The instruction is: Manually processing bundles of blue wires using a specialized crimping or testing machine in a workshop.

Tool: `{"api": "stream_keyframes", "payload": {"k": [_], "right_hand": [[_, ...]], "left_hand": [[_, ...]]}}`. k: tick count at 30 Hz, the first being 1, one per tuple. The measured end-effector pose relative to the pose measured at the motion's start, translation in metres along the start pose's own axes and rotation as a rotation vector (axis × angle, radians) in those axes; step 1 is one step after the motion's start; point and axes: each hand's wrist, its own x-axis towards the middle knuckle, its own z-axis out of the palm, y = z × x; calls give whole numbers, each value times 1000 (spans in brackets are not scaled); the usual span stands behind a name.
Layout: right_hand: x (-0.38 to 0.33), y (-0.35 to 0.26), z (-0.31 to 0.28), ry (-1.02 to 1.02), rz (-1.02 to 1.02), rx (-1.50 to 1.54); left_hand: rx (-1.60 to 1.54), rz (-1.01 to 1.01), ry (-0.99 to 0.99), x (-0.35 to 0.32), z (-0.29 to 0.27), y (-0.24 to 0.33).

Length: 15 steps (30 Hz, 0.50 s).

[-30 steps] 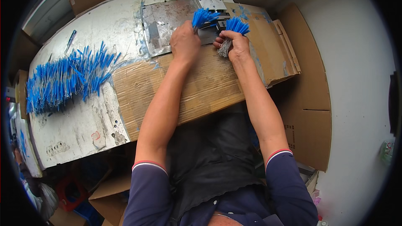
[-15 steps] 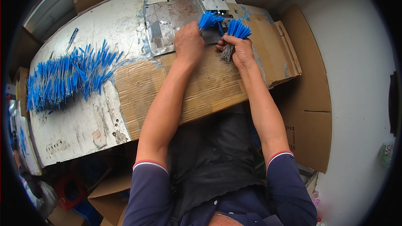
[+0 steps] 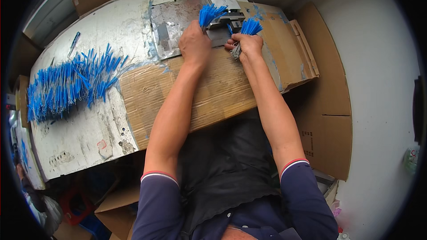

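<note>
While both hands stay gripped on their loads, the head view shows the left hand (image 3: pixel 195 44) drawn slightly leftward over the last half second, away from the grey metal device (image 3: pixel 222 0) beyond the hands. The gap between bundles has widened; in my judgement, handling is still under way.

The left hand is closed around a blue-tipped wire bundle (image 3: pixel 211 14). The right hand (image 3: pixel 251 46) closes on a second bundle (image 3: pixel 251 26), grey stems hanging below the palm. One blue piece (image 3: pixel 229 29) stands at its fingertips; whether pinched, I cannot tell. Well left of both hands, a wire pile (image 3: pixel 66 84) lies on the worktop (image 3: pixel 84 138).
</note>
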Motion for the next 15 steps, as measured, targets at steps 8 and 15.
{"api": "stream_keyframes", "payload": {"k": [8,15], "right_hand": [[3,-2,11,64,25,27],[11,-4,5,-7,62,161]], "left_hand": [[-4,-9,4,0,1,-2],[-34,108,149,2,5,-2]]}}
